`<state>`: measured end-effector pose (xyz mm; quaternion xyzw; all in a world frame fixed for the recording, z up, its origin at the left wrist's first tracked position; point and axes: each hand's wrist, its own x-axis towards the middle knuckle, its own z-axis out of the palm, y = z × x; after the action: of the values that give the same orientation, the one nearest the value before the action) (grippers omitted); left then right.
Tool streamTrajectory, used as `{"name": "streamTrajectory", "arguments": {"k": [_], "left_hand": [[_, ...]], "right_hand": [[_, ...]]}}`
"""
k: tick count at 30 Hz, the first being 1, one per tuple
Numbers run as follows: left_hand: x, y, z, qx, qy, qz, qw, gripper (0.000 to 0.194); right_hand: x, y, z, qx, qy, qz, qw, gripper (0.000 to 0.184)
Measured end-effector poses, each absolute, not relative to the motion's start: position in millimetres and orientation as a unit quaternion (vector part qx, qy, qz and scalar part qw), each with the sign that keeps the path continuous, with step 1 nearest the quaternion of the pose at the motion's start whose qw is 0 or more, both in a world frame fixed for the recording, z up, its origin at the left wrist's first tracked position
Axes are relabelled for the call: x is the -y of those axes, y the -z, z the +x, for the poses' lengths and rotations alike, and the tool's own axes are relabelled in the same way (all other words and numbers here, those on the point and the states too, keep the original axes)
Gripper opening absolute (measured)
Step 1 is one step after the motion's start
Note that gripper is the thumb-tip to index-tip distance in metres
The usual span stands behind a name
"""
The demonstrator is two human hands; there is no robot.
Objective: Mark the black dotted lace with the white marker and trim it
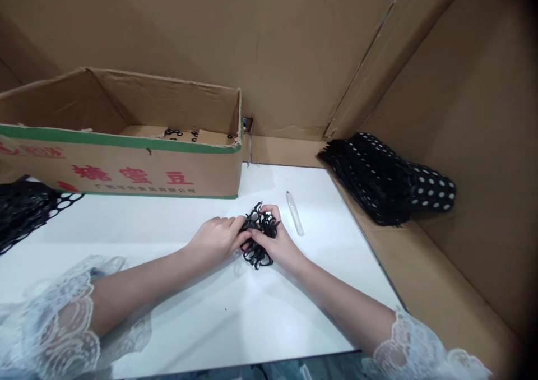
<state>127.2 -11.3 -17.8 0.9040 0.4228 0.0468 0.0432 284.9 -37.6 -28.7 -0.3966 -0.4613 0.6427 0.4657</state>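
Note:
A crumpled bundle of black netting (259,245) with loops and round holes is squeezed between my two hands above the white table. My left hand (218,235) pinches its left side with the fingers curled in. My right hand (282,244) wraps round its right side, thumb across the front. Loops of the netting stick out above and below the fingers. Just right of my right hand lies a slim whitish tool (295,214) with a dark pointed tip; I cannot tell its exact kind.
Behind my left hand stands an open cardboard box (168,170) with small black rings (174,133) inside. Black sheets with round holes (25,206) lie at the left edge. A folded stack of black holed sheets (378,178) rests right of the white table (235,324). Cardboard walls (290,49) enclose the back and right.

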Motion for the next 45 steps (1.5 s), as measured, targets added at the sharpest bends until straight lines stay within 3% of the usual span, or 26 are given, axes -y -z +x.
{"name": "streamTrajectory", "arguments": {"k": [3, 6, 10, 17, 24, 28, 32, 36, 42, 45], "left_hand": [[14, 14, 127, -0.433, -0.066, 0.89, 0.127, 0.027], [16, 10, 129, -0.438, -0.117, 0.848, 0.275, 0.025], [11, 8, 128, -0.427, -0.199, 0.787, 0.399, 0.033], [-1, -16, 121, -0.464, -0.277, 0.803, 0.252, 0.033], [-12, -44, 124, -0.47, -0.363, 0.785, 0.175, 0.028], [-34, -79, 96, -0.52, -0.532, 0.666, -0.045, 0.033], [-61, -105, 68, -0.54, -0.454, 0.669, -0.233, 0.037], [-88, -107, 52, -0.621, -0.309, 0.688, -0.214, 0.038], [-43, -79, 80, -0.533, -0.384, 0.695, -0.291, 0.034], [-2, -48, 109, -0.471, -0.213, 0.843, -0.148, 0.038]], "right_hand": [[40, 24, 284, 0.465, -0.642, -0.397, 0.464, 0.032], [42, 21, 283, 0.47, -0.641, -0.392, 0.462, 0.03], [42, 22, 281, 0.457, -0.64, -0.397, 0.473, 0.032], [40, 14, 274, 0.397, -0.636, -0.411, 0.519, 0.036], [33, 18, 278, 0.349, -0.634, -0.432, 0.539, 0.024], [34, 28, 279, 0.309, -0.675, -0.415, 0.526, 0.019], [35, 29, 277, 0.302, -0.723, -0.368, 0.501, 0.027], [32, 29, 282, 0.342, -0.671, -0.415, 0.509, 0.036], [26, 31, 286, 0.305, -0.664, -0.412, 0.545, 0.039], [27, 30, 285, 0.285, -0.67, -0.403, 0.554, 0.036]]}}
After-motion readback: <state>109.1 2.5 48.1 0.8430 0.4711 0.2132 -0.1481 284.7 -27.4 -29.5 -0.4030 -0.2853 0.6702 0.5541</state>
